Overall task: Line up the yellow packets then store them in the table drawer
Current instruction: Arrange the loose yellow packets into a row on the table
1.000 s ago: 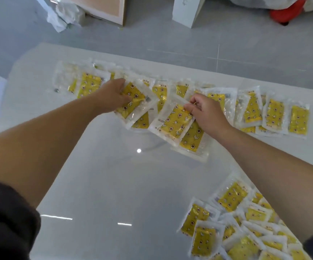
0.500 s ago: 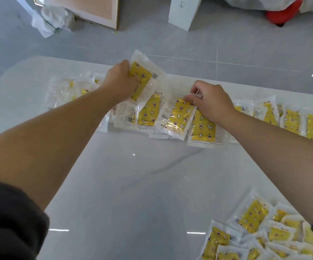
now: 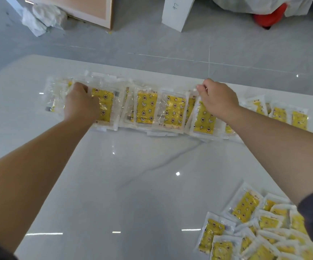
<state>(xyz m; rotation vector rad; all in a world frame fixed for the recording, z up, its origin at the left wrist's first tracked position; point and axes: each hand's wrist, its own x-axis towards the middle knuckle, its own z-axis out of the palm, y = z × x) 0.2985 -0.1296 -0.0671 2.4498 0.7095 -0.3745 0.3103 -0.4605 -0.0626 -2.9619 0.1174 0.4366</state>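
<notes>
A row of overlapping yellow packets [image 3: 146, 107] in clear wrappers runs along the far side of the white table [image 3: 125, 184]. My left hand [image 3: 80, 104] lies at the row's left end with fingers curled, holding a yellow packet [image 3: 104, 107] down flat. My right hand [image 3: 218, 99] pinches the top edge of another packet [image 3: 203, 119] further right, which leans on its neighbours. More lined-up packets [image 3: 283, 115] continue to the right. A loose pile of packets [image 3: 255, 231] sits at the near right. No drawer is in view.
Beyond the table's far edge is grey tiled floor. On it stand a white box [image 3: 176, 14], a framed board [image 3: 88, 12], crumpled plastic [image 3: 45, 17] and a red object [image 3: 268, 19] under wrapping.
My left hand has brought its lifted packet down flat onto the row's left part. The right hand shifted right along the row, and the packets now stand straighter side by side.
</notes>
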